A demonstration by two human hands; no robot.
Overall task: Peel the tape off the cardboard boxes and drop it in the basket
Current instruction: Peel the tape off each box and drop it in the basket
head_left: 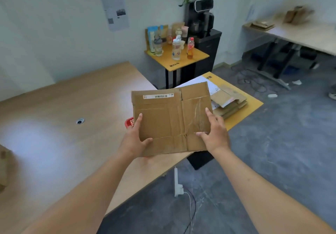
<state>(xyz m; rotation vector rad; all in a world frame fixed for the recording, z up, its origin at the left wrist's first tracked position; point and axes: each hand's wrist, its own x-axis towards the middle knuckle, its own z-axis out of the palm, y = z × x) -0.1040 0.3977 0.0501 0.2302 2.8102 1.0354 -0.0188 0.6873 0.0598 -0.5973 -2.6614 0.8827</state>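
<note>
Right now both hands hold one flat cardboard box (171,119) up in the air, over the near corner of the big wooden tabletop (60,110). The left hand (134,139) grips the box at its 7 o'clock corner, thumb on top and fingers hidden below. The right hand (214,134) grips the 4 o'clock edge, with its thumb lying up the side and a fingertip pressed just by the shiny clear tape (197,114). That tape sits on the right half of the box and looks wrinkled and stuck down flat. The red basket (129,122) peeks out at 9 o'clock of the box, mostly hidden behind it and the left hand. More flat boxes (228,103) lie in a pile on the yellow tabletop (251,104) at 2 o'clock. I think a few things could go wrong. The tape is thin and see-through, so a finger may not find its edge and may just scratch the cardboard. If it is pulled too fast it could snap and leave bits behind, or rip off the brown paper skin. The box is held only at two edges, so a hard tug could bend it or make it slip out. And sticky tape may cling to the fingers and miss the basket, which is hard to see from here.
</note>
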